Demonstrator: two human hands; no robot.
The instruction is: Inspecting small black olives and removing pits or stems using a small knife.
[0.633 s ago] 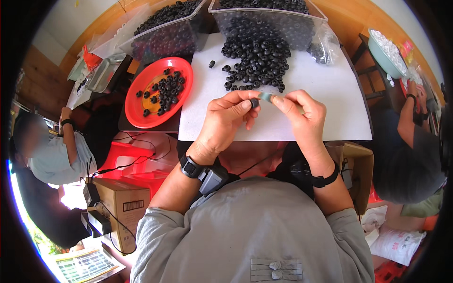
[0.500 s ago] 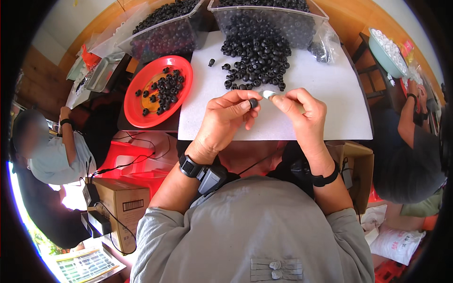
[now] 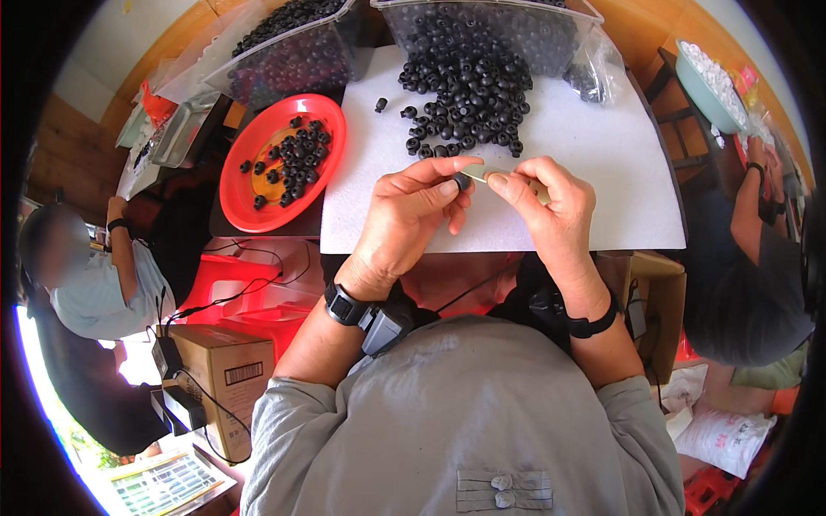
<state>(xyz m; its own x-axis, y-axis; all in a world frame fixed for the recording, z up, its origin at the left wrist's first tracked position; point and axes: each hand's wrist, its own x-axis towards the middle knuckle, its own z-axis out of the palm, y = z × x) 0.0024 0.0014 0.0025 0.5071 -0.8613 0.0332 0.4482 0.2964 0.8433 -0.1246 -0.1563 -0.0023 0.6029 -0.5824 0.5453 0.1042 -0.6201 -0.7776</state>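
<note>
a grey shirt (image 3: 465, 430) and two forearms are seen closest in, with a black watch (image 3: 344, 303) on the left wrist and a dark band (image 3: 592, 325) on the right. just past that, the left hand (image 3: 404, 225) is pinched shut on a small black cap (image 3: 462, 181), held between thumb and fingertips. the right hand (image 3: 551, 211) is closed around a pale little stick (image 3: 482, 174), gripped at its near end, and the cap is being pressed right onto the tip of it, so the two pieces are touching midway between the hands, just above the white board (image 3: 602, 172).

progress-wise, it looks like early days, judging only from the piles. a loose heap of black caps (image 3: 469, 99) is spread on the board just beyond the hands, and two clear tubs (image 3: 292, 52) packed with more of them are parked at the far edge. a red plate (image 3: 280, 163) with a modest scatter of black pieces is set off to the left, which is probably the done lot, though that can't be told for sure. so a small share seems handled and a lot is left.

another person's arm is seen far left, another at far right near a green bowl (image 3: 710, 77).
</note>
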